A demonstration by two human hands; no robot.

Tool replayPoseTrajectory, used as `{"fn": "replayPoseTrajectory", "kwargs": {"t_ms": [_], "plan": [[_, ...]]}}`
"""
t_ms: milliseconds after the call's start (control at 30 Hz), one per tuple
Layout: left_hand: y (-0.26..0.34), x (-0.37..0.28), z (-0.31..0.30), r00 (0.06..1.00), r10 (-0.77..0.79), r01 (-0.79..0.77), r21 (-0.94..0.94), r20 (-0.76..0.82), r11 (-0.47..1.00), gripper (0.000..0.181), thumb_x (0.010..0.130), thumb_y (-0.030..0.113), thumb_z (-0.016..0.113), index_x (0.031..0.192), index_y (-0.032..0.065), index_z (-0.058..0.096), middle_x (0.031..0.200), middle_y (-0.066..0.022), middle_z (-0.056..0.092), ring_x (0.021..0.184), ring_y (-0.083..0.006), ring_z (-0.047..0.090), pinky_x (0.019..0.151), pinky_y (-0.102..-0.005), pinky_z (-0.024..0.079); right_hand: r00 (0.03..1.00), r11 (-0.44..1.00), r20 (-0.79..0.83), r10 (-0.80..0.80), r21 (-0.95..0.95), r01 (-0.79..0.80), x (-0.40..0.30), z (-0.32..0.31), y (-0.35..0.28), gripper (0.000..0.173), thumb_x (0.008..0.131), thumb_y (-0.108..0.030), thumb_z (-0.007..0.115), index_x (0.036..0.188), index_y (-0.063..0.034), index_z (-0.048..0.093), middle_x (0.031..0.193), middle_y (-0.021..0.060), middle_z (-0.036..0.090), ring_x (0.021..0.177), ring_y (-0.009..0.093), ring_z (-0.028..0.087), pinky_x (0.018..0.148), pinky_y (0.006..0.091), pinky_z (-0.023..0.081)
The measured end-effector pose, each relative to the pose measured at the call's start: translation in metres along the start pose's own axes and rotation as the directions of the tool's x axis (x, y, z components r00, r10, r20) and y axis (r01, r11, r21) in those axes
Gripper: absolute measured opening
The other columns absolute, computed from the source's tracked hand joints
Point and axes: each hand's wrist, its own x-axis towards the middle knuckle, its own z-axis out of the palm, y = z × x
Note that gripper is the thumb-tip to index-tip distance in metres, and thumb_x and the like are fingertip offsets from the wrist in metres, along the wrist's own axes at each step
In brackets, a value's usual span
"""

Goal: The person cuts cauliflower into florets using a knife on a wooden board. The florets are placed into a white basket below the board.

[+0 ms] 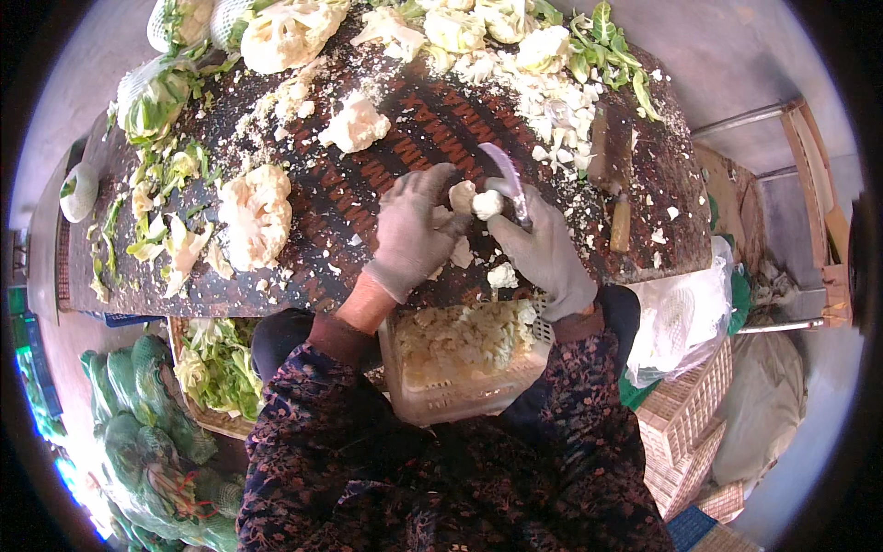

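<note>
My left hand (417, 224), in a pale knit glove, curls its fingers and thumb around cauliflower pieces, with a floret (462, 196) at its fingertips. My right hand (545, 248), gloved too, grips a curved knife (507, 165) whose blade points away from me. A rounded white floret (488, 204) sits by the right thumb and forefinger, between the two hands. Both hands are over the near part of a dark, crumb-covered table (331, 228). Just below them a plastic basket (469, 403) holds many cut florets. One loose floret (503, 276) lies near the table edge.
A large cut cauliflower head (255, 217) lies on the left, a smaller chunk (355, 124) ahead. Whole heads (293, 34) line the far side. A cleaver (612, 152) rests at right. Green net sacks (152, 428), a leaf-filled basket (214, 424) and wicker baskets (690, 407) flank me.
</note>
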Motion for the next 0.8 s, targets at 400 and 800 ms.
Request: {"fn": "replayPoseTrajectory", "kwargs": {"t_ms": [400, 800], "plan": [[0.010, 0.008, -0.022, 0.965, -0.239, 0.222, -0.833, 0.111, 0.507, 0.055, 0.091, -0.012, 0.066, 0.144, -0.0037, 0.055, 0.133, -0.0129, 0.069, 0.121, -0.0214, 0.067, 0.106, -0.0343, 0.055, 0.995, 0.995, 0.048, 0.085, 0.047, -0.087, -0.032, -0.010, -0.004, 0.039, 0.099, -0.017, 0.063, 0.135, -0.0001, 0.064, 0.114, 0.0196, 0.076, 0.096, 0.022, 0.072, 0.089, 0.0377, 0.056], [-0.011, -0.011, -0.037, 0.987, -0.098, 0.159, -0.714, 0.126, 0.682, 0.047, 0.097, -0.009, 0.053, 0.142, -0.0004, 0.058, 0.129, -0.0098, 0.067, 0.116, -0.0173, 0.065, 0.100, -0.0328, 0.056, 0.991, 0.947, 0.089, 0.103, 0.295, -0.125, 0.014, 0.021, 0.005, 0.032, 0.107, -0.019, 0.061, 0.132, 0.0005, 0.067, 0.091, 0.0055, 0.066, 0.071, 0.009, 0.056, 0.062, 0.0316, 0.048]]}}
